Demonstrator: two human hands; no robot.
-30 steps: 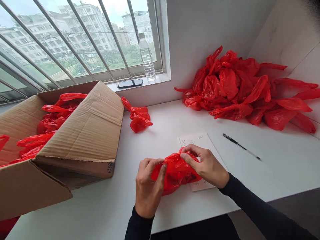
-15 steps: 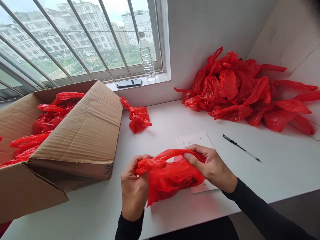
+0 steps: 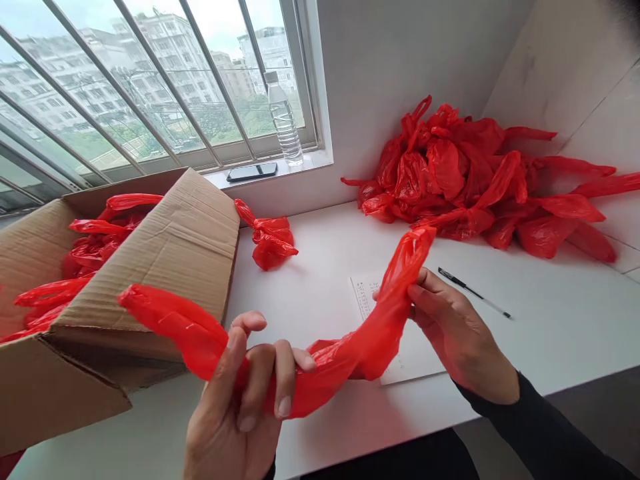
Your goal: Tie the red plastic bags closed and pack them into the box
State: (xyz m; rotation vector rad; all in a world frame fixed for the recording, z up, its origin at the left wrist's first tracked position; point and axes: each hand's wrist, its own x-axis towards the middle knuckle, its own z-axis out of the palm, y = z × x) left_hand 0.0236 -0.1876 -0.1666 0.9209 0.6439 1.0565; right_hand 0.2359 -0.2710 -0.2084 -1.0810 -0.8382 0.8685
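A red plastic bag (image 3: 345,350) is stretched into a long band above the white table (image 3: 540,333). My left hand (image 3: 240,410), palm up, has its fingers curled round the band near its left end. My right hand (image 3: 457,333) pinches the band near its right end, over a sheet of paper (image 3: 415,357). The left tip of the bag hangs in front of the cardboard box (image 3: 165,267).
The open cardboard box at left holds several red bags (image 3: 95,233). A knotted red bag (image 3: 267,240) lies beside it. A big pile of red bags (image 3: 475,173) sits at the back right. A pen (image 3: 473,292) lies near the paper. A bottle (image 3: 283,120) and phone (image 3: 251,171) rest on the windowsill.
The bunched bag has been pulled apart into a long band. My left hand turned palm up and moved down-left; my right hand moved right.
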